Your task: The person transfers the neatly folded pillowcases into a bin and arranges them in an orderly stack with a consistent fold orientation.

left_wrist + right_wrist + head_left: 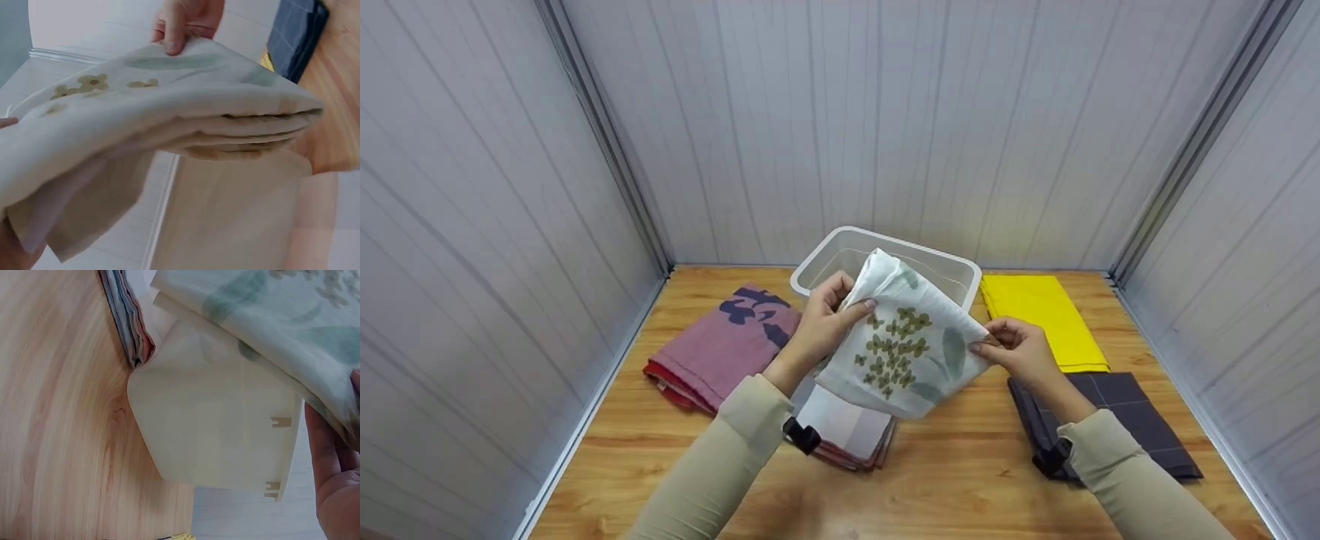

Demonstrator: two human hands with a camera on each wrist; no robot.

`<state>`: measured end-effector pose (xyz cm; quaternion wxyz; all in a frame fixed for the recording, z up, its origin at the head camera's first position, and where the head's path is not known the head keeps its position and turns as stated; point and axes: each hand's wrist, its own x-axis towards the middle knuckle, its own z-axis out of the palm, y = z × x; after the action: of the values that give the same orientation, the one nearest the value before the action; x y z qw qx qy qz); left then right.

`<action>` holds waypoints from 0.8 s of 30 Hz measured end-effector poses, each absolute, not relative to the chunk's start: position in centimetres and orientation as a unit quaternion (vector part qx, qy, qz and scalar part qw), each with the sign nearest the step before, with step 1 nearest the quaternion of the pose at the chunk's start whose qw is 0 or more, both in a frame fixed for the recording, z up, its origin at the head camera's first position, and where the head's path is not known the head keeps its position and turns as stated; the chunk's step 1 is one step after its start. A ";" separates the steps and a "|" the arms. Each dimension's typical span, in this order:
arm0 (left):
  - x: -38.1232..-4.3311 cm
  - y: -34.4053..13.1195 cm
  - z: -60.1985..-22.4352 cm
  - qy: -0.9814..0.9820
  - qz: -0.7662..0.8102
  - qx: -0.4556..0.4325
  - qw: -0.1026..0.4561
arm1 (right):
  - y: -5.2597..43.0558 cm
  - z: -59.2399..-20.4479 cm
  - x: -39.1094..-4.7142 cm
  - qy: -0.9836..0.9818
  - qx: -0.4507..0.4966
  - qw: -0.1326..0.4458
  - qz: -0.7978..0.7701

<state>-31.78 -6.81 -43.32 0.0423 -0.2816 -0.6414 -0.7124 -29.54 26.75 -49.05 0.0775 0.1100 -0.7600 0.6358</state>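
Note:
Held up between both hands is a folded white cloth [896,345] printed with olive flowers and pale green leaves. My left hand [829,315] pinches its left edge, thumb on the printed face. At the right corner, my right hand [1016,349] grips the cloth between thumb and fingers. Several folded layers of the cloth [242,107] show along its edge in the left wrist view. Below it, a stack of folded cloths [847,435] with a pale top lies on the wooden table. The cloth overlaps the front of a white plastic bin [885,244] in the head view.
To the left lies a folded mauve cloth [720,345] with dark patches and red beneath. A yellow folded cloth [1046,315] sits at the back right, with a dark grey checked cloth [1140,420] in front of it. Pale panel walls [840,135] enclose the wooden table [945,480].

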 end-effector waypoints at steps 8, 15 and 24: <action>-31.1 -6.0 -41.3 -0.604 -0.722 -0.330 0.071 | 26.9 -50.5 -29.1 -0.701 0.171 0.043 0.691; -30.8 -5.2 -39.9 -0.576 -0.742 -0.332 0.091 | 25.9 -51.2 -28.7 -0.680 0.178 0.001 0.711; -31.8 -5.6 -40.0 -0.549 -0.777 -0.298 0.073 | 24.3 -52.0 -28.6 -0.700 0.166 -0.037 0.693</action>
<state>-31.83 -5.55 -39.99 0.0730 -0.2976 -0.5494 -0.7773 -28.56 24.34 -51.98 -0.0371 0.1660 -0.7004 0.6932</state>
